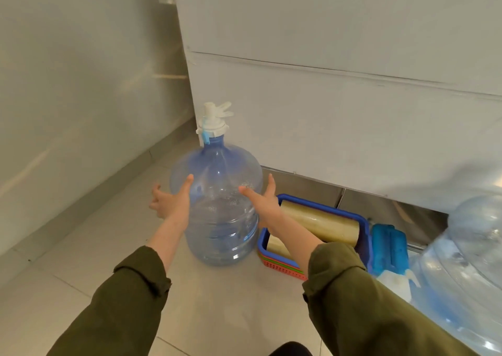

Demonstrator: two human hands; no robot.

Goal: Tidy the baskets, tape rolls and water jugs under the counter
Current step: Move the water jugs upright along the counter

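Note:
A clear blue water jug (217, 219) with a white tap cap stands upright on the tiled floor at the counter's left corner. My left hand (171, 200) is at its left shoulder, thumb against the plastic and fingers spread away from it. My right hand (263, 200) lies against its right shoulder with the fingers apart. Right of the jug, a blue basket (326, 209) on top of stacked red and green baskets (282, 267) holds two yellowish tape rolls (320, 225). A second water jug (461, 274) lies tilted at the right edge.
The white counter front (353, 124) rises behind the jug, with a low gap beneath it on the right. A blue plastic block (388, 249) sits between the baskets and the second jug. A wall (68, 111) closes the left side.

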